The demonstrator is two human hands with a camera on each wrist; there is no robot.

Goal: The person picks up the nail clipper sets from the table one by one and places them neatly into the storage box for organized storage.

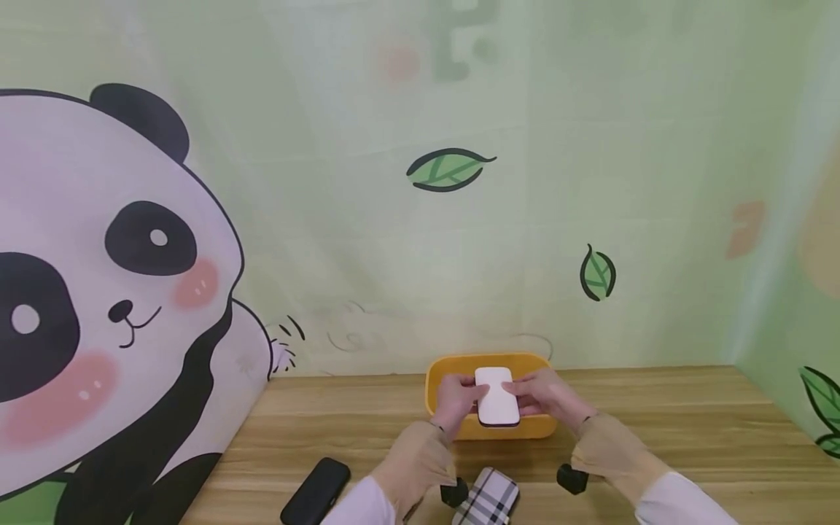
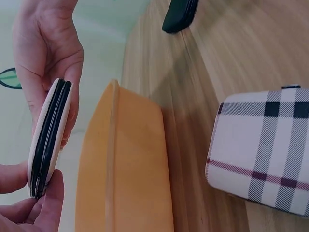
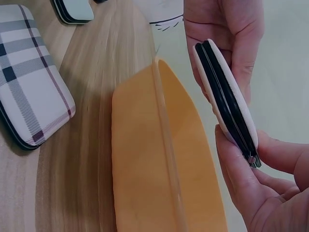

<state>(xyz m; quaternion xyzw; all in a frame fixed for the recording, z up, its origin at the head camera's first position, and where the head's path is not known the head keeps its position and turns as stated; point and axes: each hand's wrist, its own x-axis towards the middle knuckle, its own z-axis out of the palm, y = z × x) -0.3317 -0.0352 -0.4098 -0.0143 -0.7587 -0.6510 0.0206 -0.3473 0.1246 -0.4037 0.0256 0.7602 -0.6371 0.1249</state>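
Left hand [image 1: 455, 399]: gripping the left side of a white case [image 1: 496, 396], fingers curling round its edge; in the left wrist view the near fingertips [image 2: 46, 203] are pinching one end of the case [image 2: 48, 137]. Right hand [image 1: 548, 394]: gripping the right side of the same case, thumb and fingers closing on it; in the right wrist view its fingertips [image 3: 241, 169] are pinching the end where a small metal zipper pull is showing, while the opposite hand is holding the far end of the case [image 3: 227, 101]. White case: flat, oblong, rounded at the corners, with a dark band running round its edge; being held between both hands, clear of the table, just above the near rim of an orange tub [image 1: 453, 367], not touching the tub as far as the wrist views are showing. Orange tub: standing on a wooden table [image 1: 689, 430] near the back wall, directly beyond the hands. Plaid case [image 1: 488, 499]: white with dark and red checks, lying flat on the table nearer the person, between the two sleeves. Black case [image 1: 317, 490]: lying flat on the table well to the left of the plaid one. Backdrop: green wall covering showing a cartoon panda [image 1: 98, 292] and leaves.
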